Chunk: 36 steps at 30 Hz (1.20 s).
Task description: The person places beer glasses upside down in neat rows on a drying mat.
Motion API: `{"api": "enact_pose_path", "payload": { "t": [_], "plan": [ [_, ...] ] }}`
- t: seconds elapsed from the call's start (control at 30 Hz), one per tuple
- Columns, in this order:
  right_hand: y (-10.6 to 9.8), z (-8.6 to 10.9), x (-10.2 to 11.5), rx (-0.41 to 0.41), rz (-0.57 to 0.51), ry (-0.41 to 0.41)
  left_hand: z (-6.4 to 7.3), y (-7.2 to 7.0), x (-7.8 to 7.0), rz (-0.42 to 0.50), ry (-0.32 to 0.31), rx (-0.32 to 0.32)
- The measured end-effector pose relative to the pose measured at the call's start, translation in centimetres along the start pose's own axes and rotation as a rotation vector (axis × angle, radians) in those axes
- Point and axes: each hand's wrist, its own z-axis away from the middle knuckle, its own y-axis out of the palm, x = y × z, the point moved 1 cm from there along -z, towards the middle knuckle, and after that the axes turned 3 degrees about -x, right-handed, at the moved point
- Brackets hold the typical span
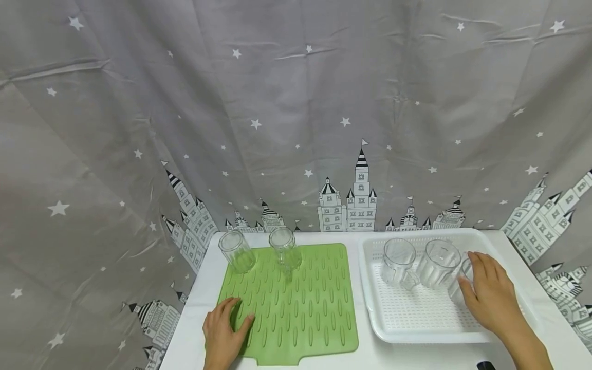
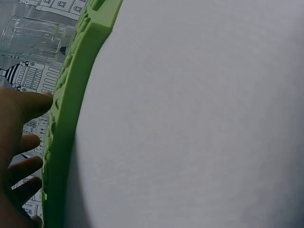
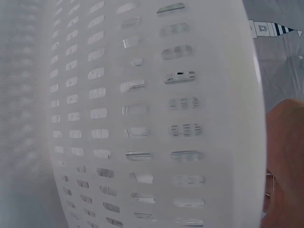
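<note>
My right hand [image 1: 495, 293] grips a clear glass mug [image 1: 455, 293] at the right of the white basket [image 1: 384, 334], thumb on the near side and fingers by its rim. The hand covers part of this mug. Left of it in the basket stand two more glass mugs, one in the middle [image 1: 438, 264] and one with its handle toward the front [image 1: 398, 261]. Over the left edge of a green mat [image 1: 296, 329], my left hand [image 1: 224, 329] holds nothing, fingers loosely bent and spread. Two glass mugs, a left one [image 1: 237, 252] and a right one [image 1: 285, 249], stand at the mat's back.
Mat and basket lie side by side on a white table [image 1: 363, 354]. Behind them hangs a grey curtain [image 1: 277, 103] with stars and castles. A small black object [image 1: 485, 365] shows at the front edge. The basket's slotted wall [image 3: 156, 114] fills much of the right wrist view.
</note>
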Motion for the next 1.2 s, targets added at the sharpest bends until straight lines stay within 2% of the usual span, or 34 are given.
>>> {"api": "enact_pose_path", "payload": {
  "t": [0.2, 0.4, 0.57, 0.93, 1.2],
  "plan": [
    [-0.14, 0.02, 0.11, 0.006, 0.000, 0.009, 0.26, 0.49, 0.11, 0.013, -0.008, -0.019],
    [-0.20, 0.09, 0.27, 0.017, 0.001, 0.014, 0.40, 0.64, 0.21, 0.019, -0.031, 0.014],
    [-0.16, 0.07, 0.23, 0.013, 0.004, 0.010, 0.45, 0.74, 0.25, 0.029, -0.040, 0.017],
    [0.30, 0.14, -0.11, -0.013, 0.004, 0.013, 0.48, 0.91, 0.48, 0.030, -0.011, -0.013],
    [0.18, 0.13, -0.30, 0.000, -0.012, 0.017, 0.56, 0.90, 0.48, 0.037, -0.017, -0.009]
  ]
}}
